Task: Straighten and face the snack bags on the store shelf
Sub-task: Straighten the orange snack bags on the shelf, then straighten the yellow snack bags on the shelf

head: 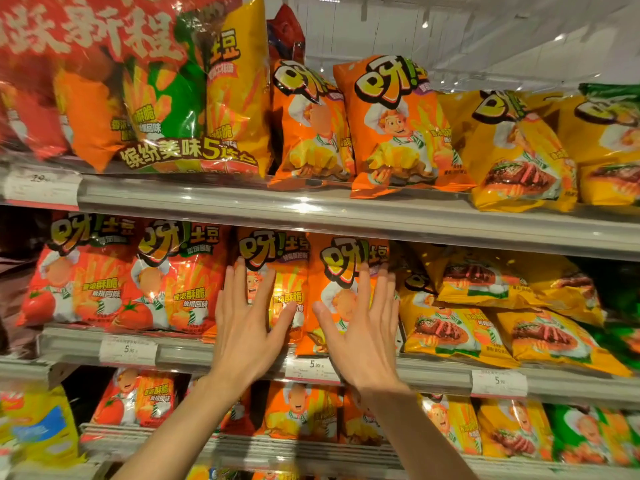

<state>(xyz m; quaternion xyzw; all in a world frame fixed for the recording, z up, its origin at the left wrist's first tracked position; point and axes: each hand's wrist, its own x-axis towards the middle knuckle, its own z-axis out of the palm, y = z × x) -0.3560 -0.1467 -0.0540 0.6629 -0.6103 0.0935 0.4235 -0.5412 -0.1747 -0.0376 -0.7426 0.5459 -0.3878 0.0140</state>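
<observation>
Here I see both hands held up flat at the middle shelf [346, 223]. My left hand [244, 327] has straight, spread fingers lying against one shiny orange bag [277, 268]. My right hand [363, 327] is spread the same way on the puffy orange bag next to it [337, 271]. Neither hand grabs anything. Crinkly yellow bags [460, 306] lie tilted and piled on the right. Paper price tags [311, 368] sit on the smooth grey shelf edge.

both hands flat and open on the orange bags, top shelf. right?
Not the top shelf. The head view shows the left hand and the right hand flat and open on the orange bags of the middle shelf, just above its price rail.
</observation>
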